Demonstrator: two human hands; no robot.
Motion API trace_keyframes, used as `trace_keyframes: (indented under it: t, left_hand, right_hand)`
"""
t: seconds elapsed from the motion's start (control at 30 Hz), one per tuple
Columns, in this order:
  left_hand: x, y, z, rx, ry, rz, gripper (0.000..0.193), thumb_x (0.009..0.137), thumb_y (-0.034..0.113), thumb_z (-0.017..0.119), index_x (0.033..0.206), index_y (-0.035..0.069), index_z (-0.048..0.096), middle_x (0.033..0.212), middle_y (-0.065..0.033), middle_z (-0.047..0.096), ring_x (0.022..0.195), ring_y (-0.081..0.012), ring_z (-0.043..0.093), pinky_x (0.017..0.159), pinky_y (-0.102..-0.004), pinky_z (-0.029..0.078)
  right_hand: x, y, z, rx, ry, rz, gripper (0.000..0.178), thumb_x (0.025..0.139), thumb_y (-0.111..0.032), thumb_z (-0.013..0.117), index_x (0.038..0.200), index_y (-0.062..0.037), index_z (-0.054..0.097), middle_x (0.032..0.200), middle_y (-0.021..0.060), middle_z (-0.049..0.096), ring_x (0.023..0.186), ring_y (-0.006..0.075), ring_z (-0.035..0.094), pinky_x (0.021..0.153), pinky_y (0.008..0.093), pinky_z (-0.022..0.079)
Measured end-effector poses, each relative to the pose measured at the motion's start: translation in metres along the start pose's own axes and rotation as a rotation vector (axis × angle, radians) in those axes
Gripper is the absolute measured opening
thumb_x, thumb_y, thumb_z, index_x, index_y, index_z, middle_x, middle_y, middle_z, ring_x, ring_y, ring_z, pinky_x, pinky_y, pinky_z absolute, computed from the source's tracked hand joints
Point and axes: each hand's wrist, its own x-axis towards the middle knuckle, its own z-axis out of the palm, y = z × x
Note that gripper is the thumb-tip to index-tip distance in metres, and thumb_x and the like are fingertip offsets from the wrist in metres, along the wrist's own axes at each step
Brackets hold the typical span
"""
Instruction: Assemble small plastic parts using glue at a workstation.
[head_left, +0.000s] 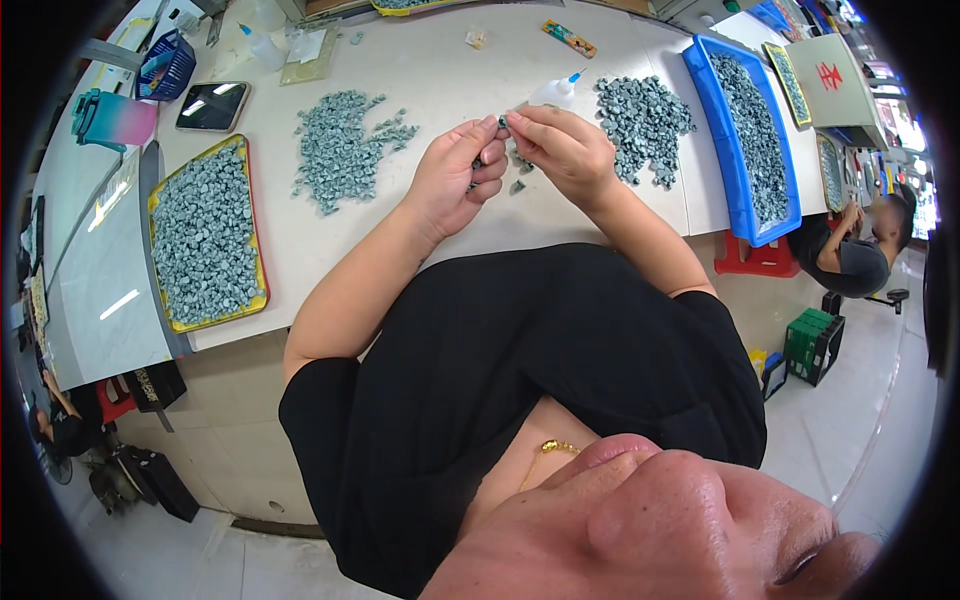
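My left hand (462,172) and my right hand (566,146) meet above the table, fingertips almost touching. Between them they pinch a small dark grey-green part (502,122); its exact kind is too small to make out. The left hand's other fingers curl in, with something dark partly showing in them. A few loose pieces (518,186) lie on the table beneath the hands. To the left spreads a loose heap of small grey-green pieces (340,145); a darker heap of similar pieces (645,125) lies right of my right hand. Just behind that hand is a white squeeze bottle (556,94) with a blue tip.
At the left, a yellow tray (262,270) is full of pieces; a blue bin (738,190) of them stands at the right. Farther left are a phone (212,106), a blue basket (168,65) and a tumbler (115,118). A co-worker (860,255) sits far right.
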Motion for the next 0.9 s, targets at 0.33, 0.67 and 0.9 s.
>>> trace_keyframes:
  t: [0.33,0.67,0.9]
  left_hand:
    - [-0.001,-0.005,-0.001,0.099,0.019,0.104,0.018,0.098,0.023,0.048,0.092,0.006,0.050,0.067,0.0041,0.041,0.053,-0.0037,0.032,0.041,-0.0181,0.023]
    - [-0.007,-0.006,0.009,0.452,0.124,0.352,0.016,0.098,0.019,0.051,0.087,0.007,0.047,0.066,0.0023,0.045,0.050,-0.0028,0.033,0.042,-0.0192,0.023]
    - [-0.006,-0.010,0.007,0.537,0.156,0.404,0.018,0.097,0.019,0.052,0.085,0.007,0.048,0.065,0.0025,0.047,0.050,-0.0018,0.034,0.043,-0.0188,0.025]
  right_hand:
    - [-0.002,-0.002,-0.002,0.039,-0.074,0.005,0.026,0.071,0.001,0.072,0.097,0.0003,0.065,0.096,0.0097,0.066,0.077,0.0218,0.065,0.064,0.0293,0.054]
    - [-0.004,0.005,0.001,0.159,-0.058,0.112,0.016,0.070,0.004,0.073,0.084,-0.0026,0.068,0.089,0.0077,0.068,0.075,0.0190,0.067,0.064,0.0272,0.055]
    - [-0.005,0.003,0.003,0.340,-0.027,0.321,0.015,0.069,0.004,0.073,0.080,-0.0031,0.068,0.090,0.0080,0.070,0.077,0.0186,0.068,0.064,0.0266,0.055]
